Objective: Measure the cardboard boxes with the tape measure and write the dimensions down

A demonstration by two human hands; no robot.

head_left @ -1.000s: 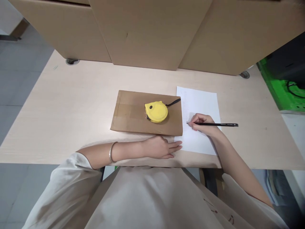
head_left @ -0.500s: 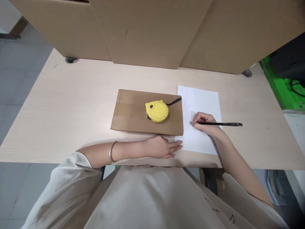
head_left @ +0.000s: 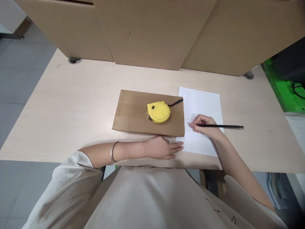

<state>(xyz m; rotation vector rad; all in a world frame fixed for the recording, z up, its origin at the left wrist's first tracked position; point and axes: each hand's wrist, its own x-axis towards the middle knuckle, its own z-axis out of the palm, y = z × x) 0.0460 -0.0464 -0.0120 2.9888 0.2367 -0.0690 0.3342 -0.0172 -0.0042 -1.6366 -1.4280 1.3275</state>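
My right hand (head_left: 204, 126) grips a black pen (head_left: 221, 126) with its tip on a white sheet of paper (head_left: 202, 101), near the sheet's left edge. My left hand (head_left: 164, 148) lies flat on the desk with its fingers stretched out, the fingertips touching the paper's lower left corner. A flat piece of brown cardboard (head_left: 133, 111) lies just beyond my left hand. A yellow tape measure (head_left: 158, 112) with a black strap sits on the cardboard's right half.
The light wooden desk (head_left: 71, 105) is backed by tan partition panels (head_left: 147, 31). Cable grommets (head_left: 74, 60) sit at the desk's far corners. A green and black object (head_left: 286, 86) stands off the right edge. Grey floor lies to the left.
My right hand with the pen has shifted slightly back and forth across the paper, as in writing. The view has drifted a little. My left hand has stayed put.
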